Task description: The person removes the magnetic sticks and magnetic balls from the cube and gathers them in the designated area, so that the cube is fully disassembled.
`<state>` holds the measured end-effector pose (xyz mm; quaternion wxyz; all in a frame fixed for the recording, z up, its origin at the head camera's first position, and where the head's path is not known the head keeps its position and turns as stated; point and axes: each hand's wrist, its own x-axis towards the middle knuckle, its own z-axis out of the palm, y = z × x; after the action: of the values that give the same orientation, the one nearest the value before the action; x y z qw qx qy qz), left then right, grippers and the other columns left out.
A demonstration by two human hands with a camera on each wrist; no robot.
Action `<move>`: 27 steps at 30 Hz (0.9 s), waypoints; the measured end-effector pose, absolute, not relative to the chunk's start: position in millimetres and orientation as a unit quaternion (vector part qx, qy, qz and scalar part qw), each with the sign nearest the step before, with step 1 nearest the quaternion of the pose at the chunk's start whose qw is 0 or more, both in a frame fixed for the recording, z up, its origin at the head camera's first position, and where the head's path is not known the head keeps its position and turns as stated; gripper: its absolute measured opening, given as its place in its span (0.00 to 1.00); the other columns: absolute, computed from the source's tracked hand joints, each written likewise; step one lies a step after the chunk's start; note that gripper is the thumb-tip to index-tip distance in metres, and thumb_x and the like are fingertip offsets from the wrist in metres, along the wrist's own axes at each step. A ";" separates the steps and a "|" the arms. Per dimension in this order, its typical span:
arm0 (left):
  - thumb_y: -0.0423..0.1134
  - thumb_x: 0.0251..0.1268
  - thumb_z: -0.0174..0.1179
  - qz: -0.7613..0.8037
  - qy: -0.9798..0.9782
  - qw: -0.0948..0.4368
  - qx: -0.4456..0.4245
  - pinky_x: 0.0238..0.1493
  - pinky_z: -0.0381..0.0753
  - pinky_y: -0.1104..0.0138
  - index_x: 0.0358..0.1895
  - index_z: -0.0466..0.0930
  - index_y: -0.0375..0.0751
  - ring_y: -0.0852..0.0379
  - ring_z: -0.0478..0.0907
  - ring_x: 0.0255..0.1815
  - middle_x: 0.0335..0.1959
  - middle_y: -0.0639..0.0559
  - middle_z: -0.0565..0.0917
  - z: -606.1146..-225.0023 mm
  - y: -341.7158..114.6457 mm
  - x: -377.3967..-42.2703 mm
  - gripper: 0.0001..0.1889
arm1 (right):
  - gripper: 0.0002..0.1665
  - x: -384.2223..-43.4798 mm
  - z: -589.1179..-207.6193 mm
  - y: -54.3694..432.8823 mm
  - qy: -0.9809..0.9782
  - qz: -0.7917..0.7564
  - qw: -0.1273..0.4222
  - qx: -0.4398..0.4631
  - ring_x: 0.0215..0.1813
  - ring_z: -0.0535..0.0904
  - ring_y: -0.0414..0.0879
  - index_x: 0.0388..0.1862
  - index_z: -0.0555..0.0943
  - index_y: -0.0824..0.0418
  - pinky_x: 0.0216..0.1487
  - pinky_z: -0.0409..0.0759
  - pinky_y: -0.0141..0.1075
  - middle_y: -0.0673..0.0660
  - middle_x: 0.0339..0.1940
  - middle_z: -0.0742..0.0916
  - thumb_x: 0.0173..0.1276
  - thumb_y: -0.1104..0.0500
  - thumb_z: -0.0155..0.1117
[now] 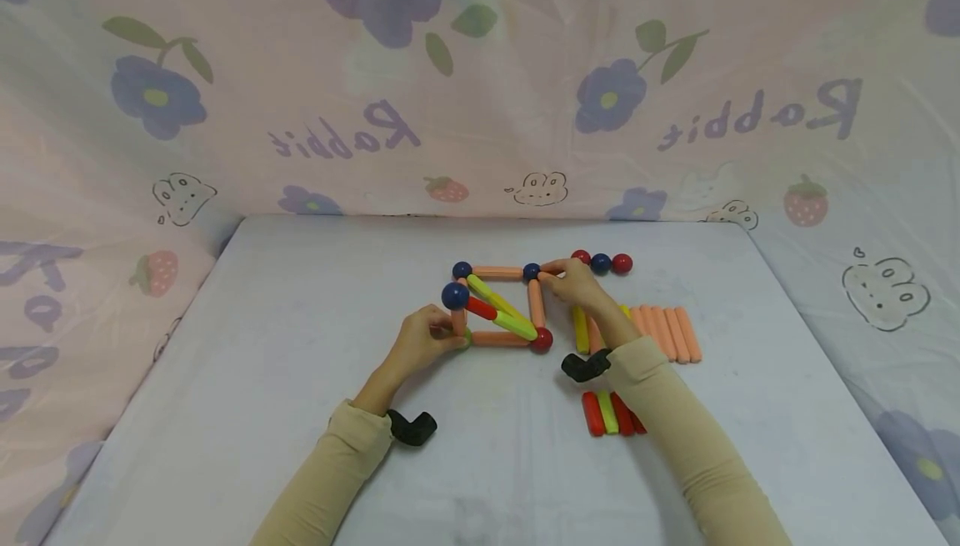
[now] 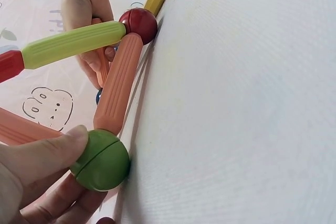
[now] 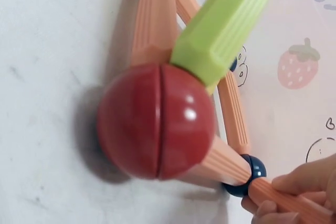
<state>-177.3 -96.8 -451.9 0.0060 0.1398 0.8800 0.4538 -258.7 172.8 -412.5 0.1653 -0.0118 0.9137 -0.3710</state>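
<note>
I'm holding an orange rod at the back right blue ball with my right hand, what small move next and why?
I'd probably swing the orange rod upright on that blue ball: your right hand pinches it with its end at the ball, pointing away from the square frame, while your left hand grips the green ball at the opposite corner, which should help steady everything.

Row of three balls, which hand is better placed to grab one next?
Likely your right hand: it is much nearer the row of balls, though it holds an orange stick. Your left hand is farther left, gripping a green ball.
</note>
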 end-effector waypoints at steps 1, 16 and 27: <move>0.32 0.51 0.72 0.453 0.880 0.005 0.140 0.47 0.85 0.58 0.38 0.86 0.33 0.48 0.82 0.43 0.35 0.42 0.83 -452.0 -96.7 -177.3 0.11 | 0.23 -258.7 -412.8 174.0 0.913 -0.374 0.165 -0.014 0.39 0.75 0.48 0.64 0.75 0.64 0.34 0.73 0.25 0.66 0.59 0.79 0.75 0.54 0.53; 0.31 0.51 0.71 0.455 0.880 0.010 0.135 0.47 0.86 0.59 0.39 0.86 0.33 0.48 0.82 0.43 0.35 0.41 0.82 -452.8 -95.7 -177.7 0.11 | 0.25 -247.8 -410.4 198.0 0.859 -0.488 0.156 0.004 0.38 0.73 0.48 0.66 0.72 0.63 0.35 0.74 0.27 0.62 0.45 0.77 0.75 0.52 0.54; 0.32 0.52 0.71 0.454 0.882 0.021 0.122 0.47 0.86 0.60 0.39 0.86 0.34 0.49 0.81 0.44 0.37 0.42 0.82 -453.2 -94.5 -178.6 0.11 | 0.34 -217.5 -393.9 233.7 0.853 -0.515 0.085 0.022 0.38 0.78 0.44 0.60 0.75 0.65 0.42 0.81 0.29 0.43 0.35 0.81 0.68 0.40 0.59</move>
<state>-178.6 -94.5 -453.2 0.0209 0.1223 0.8824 0.4538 -217.5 233.7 -393.9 0.0852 0.0224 0.8529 -0.5145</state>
